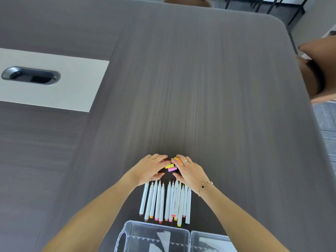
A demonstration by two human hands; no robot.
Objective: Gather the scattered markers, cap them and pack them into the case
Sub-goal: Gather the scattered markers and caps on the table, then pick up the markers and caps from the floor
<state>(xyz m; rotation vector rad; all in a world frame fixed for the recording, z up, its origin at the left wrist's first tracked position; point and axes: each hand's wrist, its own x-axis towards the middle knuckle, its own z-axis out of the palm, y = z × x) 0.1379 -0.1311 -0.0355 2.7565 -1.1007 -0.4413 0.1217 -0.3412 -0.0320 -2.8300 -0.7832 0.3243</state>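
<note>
Several white uncapped markers (168, 200) lie side by side on the dark table, tips pointing away from me. Just beyond their tips sits a small pile of coloured caps (170, 167), yellow, pink, red and orange. My left hand (150, 169) and my right hand (189, 170) cup this pile from either side, fingers curled over the caps and thumbs near the marker tips. Most caps are hidden under the fingers. The clear plastic case (156, 237) stands open at the near edge, below the markers.
The case's second clear half (211, 241) lies to the right of the first. A white inset with a black cable port (31, 76) is at the far left. A brown chair (320, 70) stands by the table's right edge.
</note>
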